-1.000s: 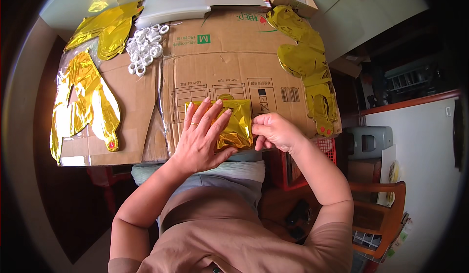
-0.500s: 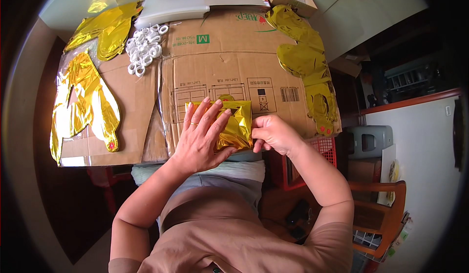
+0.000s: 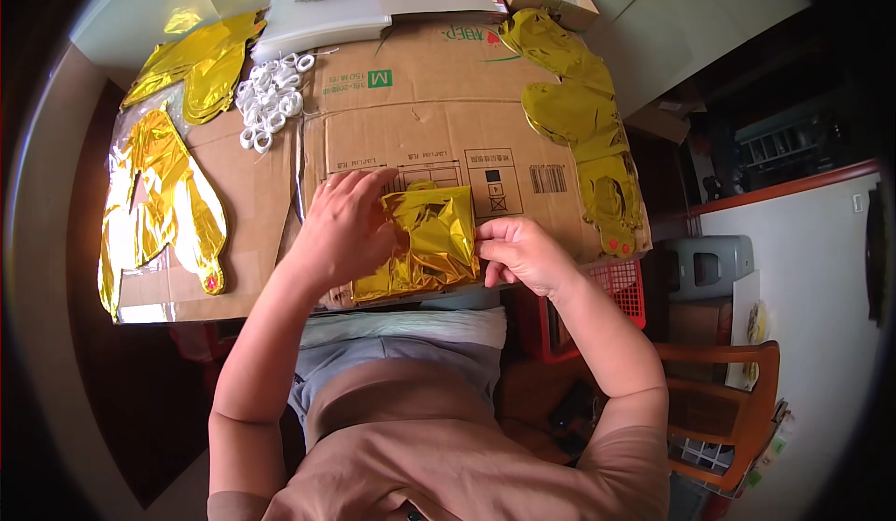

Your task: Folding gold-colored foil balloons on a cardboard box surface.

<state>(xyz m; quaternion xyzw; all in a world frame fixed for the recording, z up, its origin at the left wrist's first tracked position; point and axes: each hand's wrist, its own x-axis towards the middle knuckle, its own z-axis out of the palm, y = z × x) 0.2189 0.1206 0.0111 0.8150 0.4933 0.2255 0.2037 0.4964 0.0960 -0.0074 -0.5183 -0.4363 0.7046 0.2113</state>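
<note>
A folded gold foil balloon (image 3: 431,241) lies near the front edge of the cardboard, its surface creased and shiny. My right hand (image 3: 525,254) pinches its right edge between thumb and fingers. Over the left part of the foil is my left hand (image 3: 343,227), fingers bent and thumb apart, holding nothing that I can see; whether it touches the foil I cannot tell. A flat gold foil balloon (image 3: 168,194) with a red mark at its tip is spread out at the left.
More gold foil balloons lie at the far left (image 3: 201,69) and along the right (image 3: 569,83). White ribbon rolls (image 3: 271,101) are heaped at the back left. Behind the cardboard (image 3: 420,129) sits a stack of clear plastic sheets (image 3: 322,17); a red basket (image 3: 621,292) stands below the right edge.
My left hand has slid left off the middle of the foil, uncovering more of it. The foil now reaches farther left and nearer me. My right hand keeps its pinch.
</note>
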